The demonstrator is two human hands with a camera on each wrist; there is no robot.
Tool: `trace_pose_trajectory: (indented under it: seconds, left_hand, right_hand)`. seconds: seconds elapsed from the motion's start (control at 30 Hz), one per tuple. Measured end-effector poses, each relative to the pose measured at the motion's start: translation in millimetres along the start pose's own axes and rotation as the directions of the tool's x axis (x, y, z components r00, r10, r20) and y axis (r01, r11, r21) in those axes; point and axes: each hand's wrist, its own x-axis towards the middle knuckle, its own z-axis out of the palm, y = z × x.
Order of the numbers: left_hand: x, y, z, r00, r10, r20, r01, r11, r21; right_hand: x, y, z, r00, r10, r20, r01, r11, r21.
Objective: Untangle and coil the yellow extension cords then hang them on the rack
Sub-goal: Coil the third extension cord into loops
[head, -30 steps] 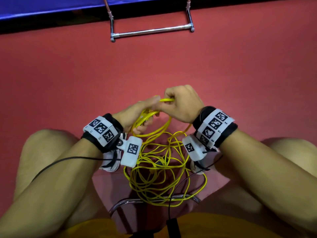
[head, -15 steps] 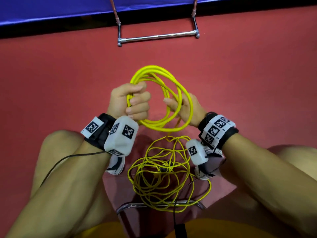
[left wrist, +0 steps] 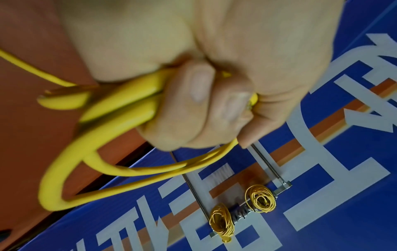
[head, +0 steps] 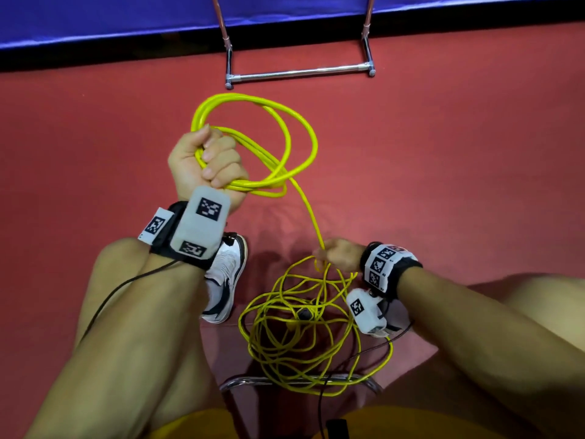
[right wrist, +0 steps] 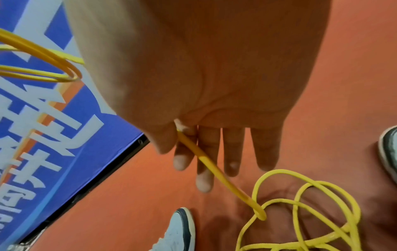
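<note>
The left hand [head: 205,167] is raised over the red floor [head: 443,153], its fingers [left wrist: 193,95] curled tight around several loops of yellow extension cord [head: 278,147], so that a partly wound coil stands out from the fist toward the far side. From that coil a single strand runs down to the right hand [head: 340,256], which is held low near the right knee; its thumb and first finger pinch the strand while the other fingers [right wrist: 233,152] hang straight and relaxed. Just below the right hand the rest of the cord lies on the floor as a loose tangled heap [head: 304,331] between the person's legs, draped partly over a chrome bar [head: 285,380] at the near edge. A white and black sneaker [head: 226,277] sits on the floor beside the heap, under the left wrist. Ahead, the metal rack [head: 300,72] stands at the foot of a blue banner wall [head: 126,17]; the left wrist view shows two finished yellow coils [left wrist: 261,198] hanging on its upper bar.
</note>
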Motion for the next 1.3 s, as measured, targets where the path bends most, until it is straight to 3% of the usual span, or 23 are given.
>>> trace_pose_trajectory:
  seconds: [0.17,0.37,0.5,0.57,0.63,0.7,0.8,0.9,1.0,1.07,1.17,1.3]
  left_hand:
    - [-2,5,-5,0.991,0.106,-0.085,-0.105,0.994,0.018]
    - [3,0,2,0.895,0.350,-0.275,-0.305,0.932,0.195]
    - [14,-18,4,0.827,0.447,-0.340,-0.244,0.832,0.498]
    - [18,-27,1,0.813,0.505,-0.291,-0.192,0.703,0.685]
    - [20,-36,-7,0.816,0.543,-0.195,-0.143,0.518,0.843]
    - [19,-44,-13,0.833,0.543,-0.109,-0.045,0.262,0.964]
    - [17,-56,-17,0.890,0.457,-0.004,0.047,-0.082,0.996]
    - [18,-62,-23,0.934,0.355,-0.021,0.101,-0.208,0.973]
    - [18,-68,-26,0.963,0.263,-0.057,0.139,-0.305,0.942]
    - [14,-74,-24,0.976,0.147,-0.161,0.196,-0.265,0.944]
    - [12,-78,-29,0.917,-0.014,-0.399,0.396,-0.103,0.913]
    - [11,-76,-24,0.854,-0.194,-0.482,0.500,0.055,0.864]
  right_hand:
    - [-17,-13,-6,0.988,-0.015,-0.155,0.009,0.999,-0.037]
    - [-41,-53,1,0.991,-0.136,0.006,0.130,0.934,-0.333]
    - [-53,-71,-2,0.970,-0.230,0.077,0.242,0.889,-0.389]
    - [-56,-78,-6,0.956,-0.279,0.091,0.292,0.866,-0.406]
    - [-56,-82,-8,0.931,-0.354,0.089,0.360,0.848,-0.389]
    - [-57,-83,-9,0.896,-0.441,0.053,0.428,0.825,-0.369]
    - [-60,-84,-16,0.837,-0.547,-0.023,0.503,0.786,-0.360]
    - [-62,-84,-30,0.773,-0.612,-0.170,0.539,0.773,-0.335]
    - [-67,-85,-38,0.740,-0.604,-0.296,0.517,0.792,-0.323]
    - [-72,-88,-44,0.704,-0.592,-0.393,0.507,0.806,-0.306]
    - [-78,-89,-55,0.655,-0.608,-0.448,0.572,0.787,-0.231]
    - [-85,-89,-64,0.648,-0.623,-0.437,0.612,0.768,-0.189]
